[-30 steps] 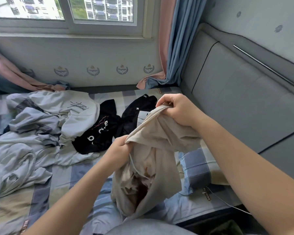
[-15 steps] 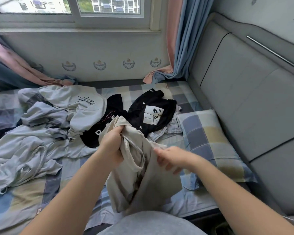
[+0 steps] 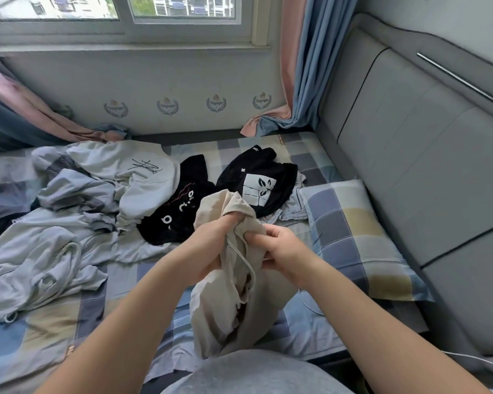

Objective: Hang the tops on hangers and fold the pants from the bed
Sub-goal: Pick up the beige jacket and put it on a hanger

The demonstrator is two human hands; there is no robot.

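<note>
While both hands work at its top, the beige garment [image 3: 239,314] hangs bunched above the near edge of the bed [image 3: 40,345], apart from the pile. The left hand [image 3: 211,248] has its fingers curled tight round a fistful of cloth up high; the right hand [image 3: 282,251] pinches the fabric just beside it, fingers bent in on a fold. A pale drawstring [image 3: 246,263] loops down between them, so these look like pants, and the waistband seems to be what's being hunted. To do it well: find both ends of the waistband, spread the hands apart, let the legs drop straight and shake out the twist before laying them flat to fold. Further back on the checked sheet lie a black top with a white face print [image 3: 256,189], another black top [image 3: 171,220], a white hoodie [image 3: 131,177] and a heap of grey-blue clothes [image 3: 40,251]. A checked pillow [image 3: 353,237] rests just beside the grey padded headboard [image 3: 410,166], and blue and pink curtains [image 3: 310,66] hang by the window [image 3: 182,12].
</note>
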